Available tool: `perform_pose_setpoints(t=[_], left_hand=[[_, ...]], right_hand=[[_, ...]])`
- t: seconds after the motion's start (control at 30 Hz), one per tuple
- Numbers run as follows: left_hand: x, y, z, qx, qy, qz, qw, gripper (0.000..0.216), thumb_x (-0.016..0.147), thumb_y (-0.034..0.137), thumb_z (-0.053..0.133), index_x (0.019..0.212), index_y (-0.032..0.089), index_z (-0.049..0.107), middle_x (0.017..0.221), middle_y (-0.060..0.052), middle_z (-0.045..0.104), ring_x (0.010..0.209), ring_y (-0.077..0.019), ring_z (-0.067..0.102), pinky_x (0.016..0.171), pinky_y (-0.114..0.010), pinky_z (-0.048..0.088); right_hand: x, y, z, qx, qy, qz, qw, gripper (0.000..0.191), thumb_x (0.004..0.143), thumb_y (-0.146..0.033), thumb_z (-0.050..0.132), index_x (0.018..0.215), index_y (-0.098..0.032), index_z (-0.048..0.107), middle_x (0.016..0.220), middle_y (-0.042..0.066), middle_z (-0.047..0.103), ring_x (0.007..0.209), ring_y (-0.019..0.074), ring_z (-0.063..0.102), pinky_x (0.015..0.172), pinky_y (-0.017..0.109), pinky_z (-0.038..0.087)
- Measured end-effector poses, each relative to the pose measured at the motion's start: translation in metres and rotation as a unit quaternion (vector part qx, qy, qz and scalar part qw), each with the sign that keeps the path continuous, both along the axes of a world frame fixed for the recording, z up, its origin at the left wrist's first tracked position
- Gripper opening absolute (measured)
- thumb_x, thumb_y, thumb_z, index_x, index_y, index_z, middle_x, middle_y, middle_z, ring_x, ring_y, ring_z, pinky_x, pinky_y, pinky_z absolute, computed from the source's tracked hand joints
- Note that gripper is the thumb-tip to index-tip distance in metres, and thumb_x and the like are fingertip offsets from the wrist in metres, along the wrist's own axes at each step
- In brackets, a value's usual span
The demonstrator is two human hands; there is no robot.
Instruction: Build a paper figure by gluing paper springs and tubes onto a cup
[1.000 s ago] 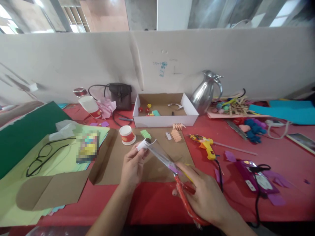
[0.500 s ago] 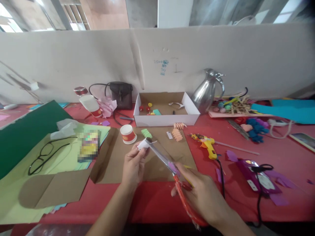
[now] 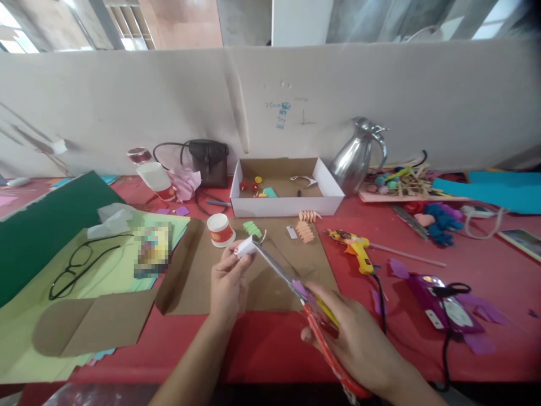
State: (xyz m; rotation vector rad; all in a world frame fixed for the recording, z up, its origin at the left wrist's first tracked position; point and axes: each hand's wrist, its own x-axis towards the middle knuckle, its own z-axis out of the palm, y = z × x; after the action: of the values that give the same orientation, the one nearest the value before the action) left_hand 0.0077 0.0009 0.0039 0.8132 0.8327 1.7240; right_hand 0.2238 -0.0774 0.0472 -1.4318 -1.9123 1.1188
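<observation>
Pinched in my left hand (image 3: pixel 230 276) is a small white paper piece (image 3: pixel 245 247) with a bit of red print. My right hand (image 3: pixel 349 330) grips a pair of scissors (image 3: pixel 315 321) with red and yellow handles. The scissor blades point up and left, their tips at the white piece's right edge. A thin curled strip (image 3: pixel 264 235) stands up beside the tips. Just beyond lie a paper cup (image 3: pixel 220 230) and a folded green paper piece (image 3: pixel 252 229) on the brown cardboard (image 3: pixel 270 287). Two folded orange pieces (image 3: pixel 305 232) lie to the right.
A white open box (image 3: pixel 287 207) with small items stands behind the cardboard. To the right are a yellow glue gun (image 3: pixel 359 252) with its cord, a purple device (image 3: pixel 443 304) and a steel jug (image 3: pixel 357 158). Eyeglasses (image 3: pixel 76 270) rest on paper sheets at left.
The scissors have swung slightly in my right hand, which moved a little right and down. At the tips, the thin strip now curls upward. The white piece has turned slightly in my left hand.
</observation>
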Motion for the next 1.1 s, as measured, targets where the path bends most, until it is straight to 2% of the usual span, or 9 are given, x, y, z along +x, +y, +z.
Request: perform_pose_setpoints(t=[0.13,0.23,0.37,0.47,0.6,0.73,0.87,1.0,1.1], left_hand=[[0.003,-0.003,0.002,0.025,0.070,0.050,0.996,0.011,0.071,0.018,0.077,0.082,0.020,0.079,0.108,-0.005,0.060,0.105,-0.0179,0.057,0.092,-0.026,0.051],[0.005,-0.005,0.002,0.039,0.118,0.089,0.988,0.003,0.070,0.018,0.078,0.072,0.020,0.077,0.106,-0.006,0.063,0.103,-0.0194,0.058,0.088,-0.027,0.051],[0.007,-0.007,0.002,0.047,0.144,0.141,0.978,0.006,0.068,0.018,0.080,0.067,0.022,0.075,0.106,-0.006,0.065,0.104,-0.0229,0.059,0.087,-0.031,0.051],[0.005,-0.008,0.000,0.059,0.198,0.161,0.965,0.008,0.071,0.018,0.078,0.074,0.025,0.077,0.106,-0.004,0.065,0.103,-0.0222,0.059,0.087,-0.031,0.050],[0.001,-0.010,-0.001,0.079,0.304,0.178,0.933,0.016,0.075,0.016,0.074,0.084,0.029,0.079,0.108,-0.002,0.065,0.100,-0.0194,0.058,0.089,-0.029,0.047],[0.000,-0.010,-0.001,0.070,0.299,0.187,0.933,0.020,0.072,0.015,0.076,0.085,0.030,0.079,0.107,-0.002,0.065,0.100,-0.0199,0.058,0.090,-0.029,0.047],[0.002,-0.007,-0.001,0.048,0.252,0.153,0.954,0.017,0.073,0.017,0.076,0.087,0.027,0.079,0.111,-0.003,0.065,0.104,-0.0197,0.059,0.092,-0.029,0.048],[0.002,-0.003,-0.001,0.022,0.069,0.010,0.997,0.009,0.072,0.026,0.079,0.080,0.022,0.078,0.115,-0.006,0.065,0.111,-0.0240,0.060,0.094,-0.037,0.053],[0.000,0.000,0.000,-0.025,-0.056,-0.077,0.995,0.016,0.078,0.034,0.074,0.082,0.019,0.077,0.110,-0.008,0.070,0.108,-0.0241,0.064,0.096,-0.040,0.053]], right_hand=[[0.000,-0.001,0.002,0.055,-0.022,-0.017,0.998,0.055,0.083,-0.045,0.066,0.133,-0.026,0.051,0.117,0.010,0.068,0.098,0.0257,0.071,0.078,0.035,0.058],[-0.002,-0.002,0.002,0.014,0.016,-0.013,1.000,0.053,0.086,-0.044,0.062,0.135,-0.027,0.049,0.119,0.010,0.068,0.086,0.0221,0.074,0.073,0.033,0.059],[-0.005,-0.002,0.007,-0.061,0.073,-0.014,0.995,0.046,0.090,-0.038,0.054,0.135,-0.028,0.050,0.106,0.006,0.072,0.073,0.0171,0.074,0.059,0.025,0.058],[-0.005,-0.002,0.013,-0.060,0.058,-0.019,0.996,0.045,0.089,-0.032,0.055,0.134,-0.028,0.052,0.092,0.002,0.075,0.069,0.0156,0.073,0.058,0.022,0.057],[-0.005,-0.003,0.016,-0.026,0.023,-0.011,0.999,0.049,0.090,-0.032,0.054,0.138,-0.026,0.049,0.085,0.000,0.076,0.068,0.0166,0.073,0.058,0.023,0.057],[-0.004,-0.006,0.012,-0.004,0.026,-0.008,1.000,0.050,0.088,-0.026,0.053,0.138,-0.024,0.050,0.083,0.001,0.077,0.067,0.0169,0.073,0.059,0.025,0.058],[-0.002,-0.006,0.000,0.011,0.015,-0.011,1.000,0.049,0.089,-0.026,0.052,0.139,-0.023,0.049,0.083,0.001,0.077,0.068,0.0170,0.073,0.063,0.026,0.059],[0.002,-0.003,-0.012,0.046,0.000,-0.012,0.999,0.051,0.089,-0.025,0.052,0.139,-0.023,0.047,0.088,0.003,0.077,0.079,0.0187,0.074,0.072,0.029,0.059],[0.004,-0.001,-0.015,0.061,-0.022,-0.016,0.998,0.046,0.090,-0.027,0.052,0.136,-0.023,0.049,0.091,0.003,0.077,0.078,0.0185,0.075,0.070,0.028,0.059]])
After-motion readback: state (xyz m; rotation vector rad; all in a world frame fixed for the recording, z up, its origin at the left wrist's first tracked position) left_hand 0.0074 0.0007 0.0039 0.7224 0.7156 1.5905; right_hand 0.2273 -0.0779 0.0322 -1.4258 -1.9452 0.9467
